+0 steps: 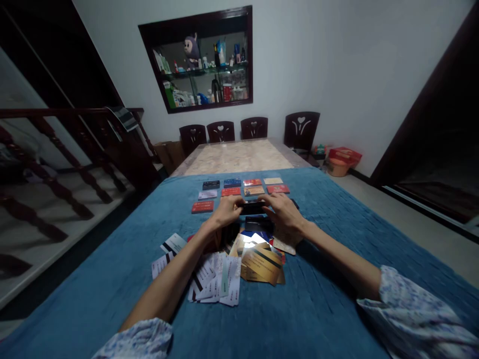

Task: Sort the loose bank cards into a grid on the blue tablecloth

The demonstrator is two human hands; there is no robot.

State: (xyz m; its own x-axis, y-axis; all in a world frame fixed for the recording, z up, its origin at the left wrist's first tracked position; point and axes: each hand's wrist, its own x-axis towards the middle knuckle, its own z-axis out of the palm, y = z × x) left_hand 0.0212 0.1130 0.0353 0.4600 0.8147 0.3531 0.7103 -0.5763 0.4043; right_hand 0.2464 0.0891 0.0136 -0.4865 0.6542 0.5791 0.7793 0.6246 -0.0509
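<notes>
Between my two hands is a small stack of black cards, gripped at its ends. My left hand pinches the left end, and my right hand closes on the right end. Just below lie more black cards. Nearer to me spreads a loose heap of gold cards, with white cards with dark stripes to its left, partly under my left forearm. Beyond my hands, neat stacks stand in rows, among them a red stack, a dark stack and a cream stack.
A blue cloth covers the near part of the table; its marble top shows beyond. Dark chairs stand at the far end. To the left runs a wooden railing; on the right floor sits a pinkish bucket.
</notes>
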